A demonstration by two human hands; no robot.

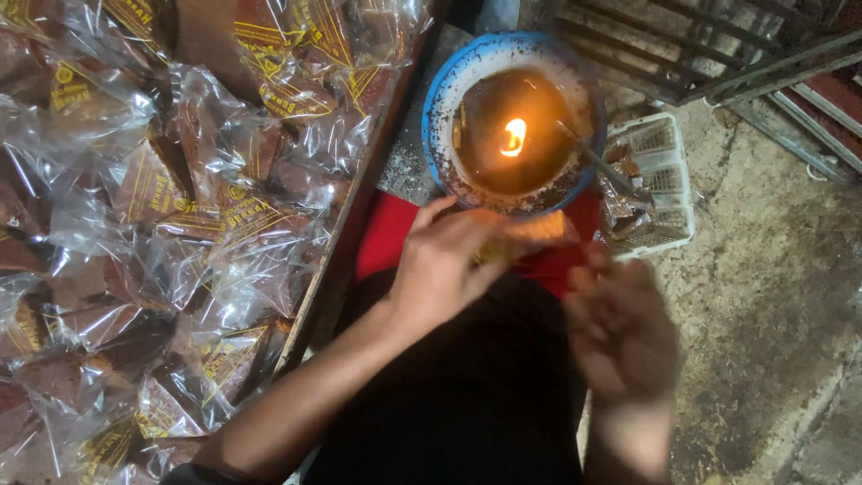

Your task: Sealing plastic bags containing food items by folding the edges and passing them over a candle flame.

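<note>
Your left hand [444,269] pinches one small packet [530,235] just below the single flame [514,137] in the one blue-rimmed bowl [440,99], your blurred right hand [620,328] beside it with a grip I cannot tell, and dozens of wrapped packets [180,224] piled further left.

A little home snack workshop: packed bags [162,224] are piling up, a flame bowl [512,121] is burning on rough floor [772,296].
</note>
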